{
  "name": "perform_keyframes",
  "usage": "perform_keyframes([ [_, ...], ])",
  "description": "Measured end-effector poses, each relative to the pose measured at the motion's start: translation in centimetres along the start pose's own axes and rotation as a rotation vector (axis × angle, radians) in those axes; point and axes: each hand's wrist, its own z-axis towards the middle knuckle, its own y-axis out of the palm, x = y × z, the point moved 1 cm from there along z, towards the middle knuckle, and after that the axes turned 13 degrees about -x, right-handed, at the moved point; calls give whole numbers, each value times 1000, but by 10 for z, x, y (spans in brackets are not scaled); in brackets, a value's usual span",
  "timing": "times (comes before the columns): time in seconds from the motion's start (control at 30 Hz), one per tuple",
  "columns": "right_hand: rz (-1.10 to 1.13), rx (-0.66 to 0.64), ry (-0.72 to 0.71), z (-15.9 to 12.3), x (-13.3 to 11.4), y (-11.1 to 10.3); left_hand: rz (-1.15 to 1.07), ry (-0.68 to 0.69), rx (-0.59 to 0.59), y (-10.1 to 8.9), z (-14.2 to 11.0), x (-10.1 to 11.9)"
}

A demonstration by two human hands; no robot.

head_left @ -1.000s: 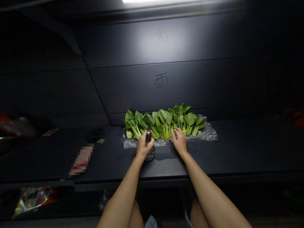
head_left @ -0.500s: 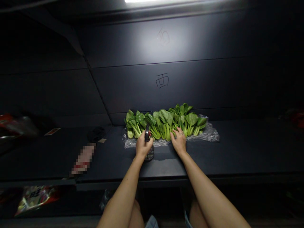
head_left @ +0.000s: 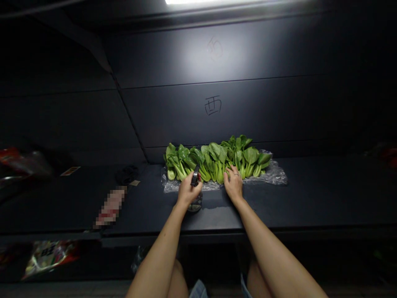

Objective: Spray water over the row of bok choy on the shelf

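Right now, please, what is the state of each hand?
Left hand: closed, holding the bottle.
Right hand: open, at the greens.

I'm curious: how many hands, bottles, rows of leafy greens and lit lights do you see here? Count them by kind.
Left hand and right hand: 2
Bottle: 1
Row of leafy greens: 1
Lit light: 1
Total: 5

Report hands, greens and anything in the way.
Left hand gripping spray bottle. Right hand open at the stems. Greens in row on clear plastic, partly hidden by both hands.
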Motion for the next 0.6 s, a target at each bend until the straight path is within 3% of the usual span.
perform_keyframes([
  [0.3,17,8,-1,-1,1,-5,-5,60,-98,0,-2,3],
  [0.6,0,22,-9,-1,0,-2,-8,51,-91,2,-2,3],
])
